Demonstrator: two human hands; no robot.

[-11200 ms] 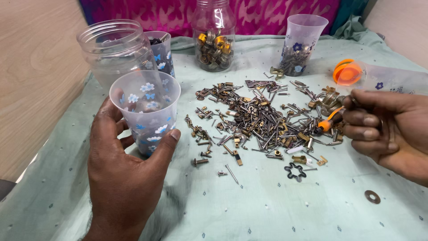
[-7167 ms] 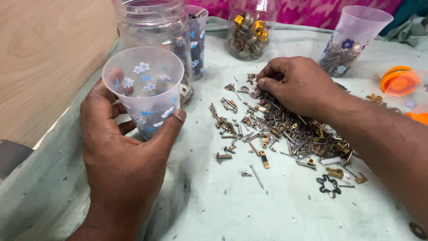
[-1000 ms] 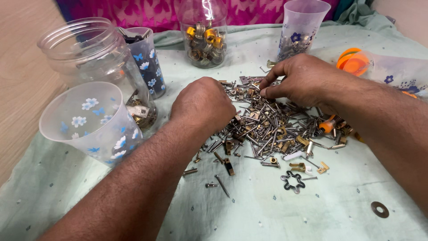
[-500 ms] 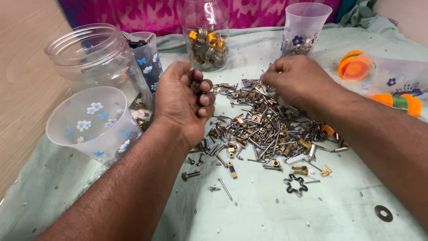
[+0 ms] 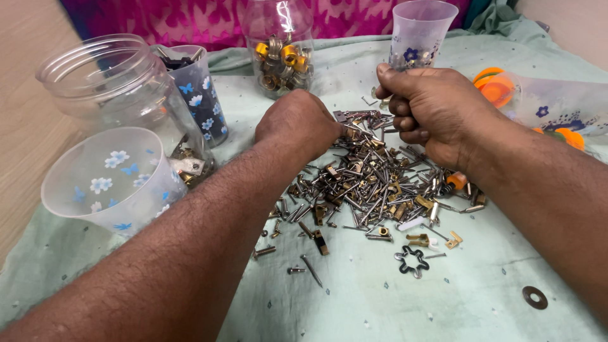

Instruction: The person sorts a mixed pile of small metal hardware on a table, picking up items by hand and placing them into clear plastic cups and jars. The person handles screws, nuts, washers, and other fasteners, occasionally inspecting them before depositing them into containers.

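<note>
Left hand [image 5: 297,123] down, knuckles up, on the near-left edge of the heap of mixed steel and brass screws, nails and small fittings [image 5: 370,180], fingers curled under and out of sight: cannot tell whether anything is pinched or the fingers merely rake. Right hand [image 5: 430,111] raised just above the far side of the same heap, fingers folded into a loose fist, thumb on top; likely closed on a few small pieces, though nothing visible inside it.

Heap spread flat on the pale green dotted cloth [image 5: 354,304], probably for easy picking, with strays lying apart toward the near side: a black star-shaped washer [image 5: 410,261], a flat round brown washer [image 5: 534,296], a long thin nail [image 5: 310,269].

Containers ranged in an arc within arm's reach, mouths up for dropping parts in: a frosted plastic cup with blue and white flowers [image 5: 104,180] near left, tilted toward the wearer; behind it a big clear ribbed plastic jar [image 5: 111,85] holding some metal bits at the bottom; a dark flowered cup [image 5: 193,88]; a clear jar of gold and grey rings [image 5: 278,54]; a translucent lilac cup [image 5: 415,35] just behind the right hand. An orange-capped plastic bottle [image 5: 544,104] lying on its side at far right.
</note>
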